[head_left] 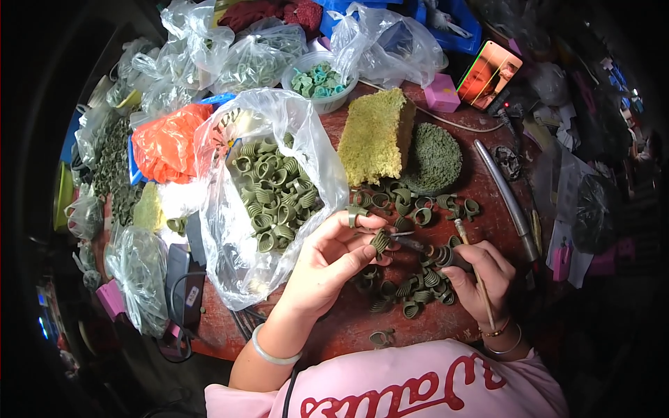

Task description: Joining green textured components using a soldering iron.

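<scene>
My left hand (pixel 322 261) pinches a dark green ribbed ring (pixel 380 242) between thumb and fingers. Around one of its fingers sits another green ring (pixel 356 215). In my right hand (pixel 489 280) is a pen-like tool (pixel 417 244) with a dark grip, its thin metal tip at the pinched ring; whether they touch I cannot tell. A slim wooden stick (pixel 482 287), brush-like at its upper end, is also held in that hand. Several loose green rings (pixel 412 296) lie on the table under and beyond both hands.
A clear plastic bag (pixel 230 279) full of green rings stands left of my hands. Beyond them are a yellow sponge block (pixel 373 136) and a round green pad (pixel 435 157). A tapered metal rod (pixel 503 188) lies right, below a propped phone (pixel 489 75). The red table (pixel 306 341) is crowded.
</scene>
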Tool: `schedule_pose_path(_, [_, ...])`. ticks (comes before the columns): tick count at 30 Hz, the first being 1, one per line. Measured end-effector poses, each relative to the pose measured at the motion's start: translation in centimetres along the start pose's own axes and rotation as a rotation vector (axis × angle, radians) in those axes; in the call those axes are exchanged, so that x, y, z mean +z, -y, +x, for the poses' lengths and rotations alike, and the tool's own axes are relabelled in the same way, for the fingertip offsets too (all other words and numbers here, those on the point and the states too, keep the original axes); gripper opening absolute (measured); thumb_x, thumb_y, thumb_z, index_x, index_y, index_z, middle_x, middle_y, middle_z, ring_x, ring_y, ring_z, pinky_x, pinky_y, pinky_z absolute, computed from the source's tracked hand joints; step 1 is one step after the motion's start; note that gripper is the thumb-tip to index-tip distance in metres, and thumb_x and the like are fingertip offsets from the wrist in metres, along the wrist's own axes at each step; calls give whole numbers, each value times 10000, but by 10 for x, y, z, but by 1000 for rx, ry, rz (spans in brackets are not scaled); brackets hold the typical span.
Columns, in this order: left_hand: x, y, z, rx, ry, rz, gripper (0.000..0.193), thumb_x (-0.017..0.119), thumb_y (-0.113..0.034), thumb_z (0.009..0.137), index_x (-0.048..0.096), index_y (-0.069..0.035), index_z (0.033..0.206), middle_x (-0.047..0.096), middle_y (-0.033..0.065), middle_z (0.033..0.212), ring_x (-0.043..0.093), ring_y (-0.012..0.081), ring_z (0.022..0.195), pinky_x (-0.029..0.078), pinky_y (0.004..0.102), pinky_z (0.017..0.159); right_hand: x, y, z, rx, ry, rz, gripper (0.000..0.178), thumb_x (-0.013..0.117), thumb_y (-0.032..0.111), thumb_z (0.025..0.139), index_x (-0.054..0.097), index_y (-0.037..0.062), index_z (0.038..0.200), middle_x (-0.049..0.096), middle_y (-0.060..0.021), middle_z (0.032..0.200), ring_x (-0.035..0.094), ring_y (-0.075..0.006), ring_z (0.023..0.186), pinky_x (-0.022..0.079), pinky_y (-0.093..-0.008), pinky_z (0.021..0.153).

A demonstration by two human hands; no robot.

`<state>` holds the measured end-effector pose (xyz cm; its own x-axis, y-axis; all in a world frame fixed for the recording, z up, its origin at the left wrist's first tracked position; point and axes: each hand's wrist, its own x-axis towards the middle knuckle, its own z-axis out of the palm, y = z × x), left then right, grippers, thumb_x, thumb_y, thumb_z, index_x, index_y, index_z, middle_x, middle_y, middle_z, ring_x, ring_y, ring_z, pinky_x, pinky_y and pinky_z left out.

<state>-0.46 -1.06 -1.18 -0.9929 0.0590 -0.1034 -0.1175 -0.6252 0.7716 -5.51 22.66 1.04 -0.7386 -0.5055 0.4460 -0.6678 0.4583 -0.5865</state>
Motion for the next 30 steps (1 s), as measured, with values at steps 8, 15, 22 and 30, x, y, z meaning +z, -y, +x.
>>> schedule_pose_path(8, [0, 0, 0, -9, -4, -2, 313, 567, -6, 886, 503, -8, 1192, 587, 143, 1150, 611, 202, 982, 513, 366, 856, 0, 3, 1, 5, 14, -15, 257, 755, 143, 783, 609, -22, 917, 569, -101, 704, 590, -232, 574, 466, -320, 504])
schedule_pose_path(15, [0, 0, 0, 3, 1, 10, 311, 568, -12, 891, 501, -5, 1194, 599, 142, 1123, 613, 200, 986, 512, 362, 854, 0, 3, 1, 30, 14, -6, 263, 765, 124, 770, 608, -21, 922, 565, -98, 705, 582, -224, 570, 457, -312, 500])
schedule_pose_path(22, [1, 0, 0, 0, 3, -6, 313, 569, -7, 889, 499, 0, 1194, 613, 129, 1087, 615, 198, 980, 512, 357, 846, 0, 1, 0, 37, 4, -4, 268, 768, 120, 766, 607, -25, 924, 559, -98, 702, 567, -221, 558, 448, -313, 494])
schedule_pose_path(30, [1, 2, 1, 18, -13, -11, 309, 578, -19, 885, 512, -3, 1187, 605, 144, 1094, 609, 260, 1029, 512, 367, 844, -1, -2, 0, 42, -17, -28, 258, 762, 130, 775, 600, -20, 909, 561, -100, 704, 573, -224, 569, 451, -314, 502])
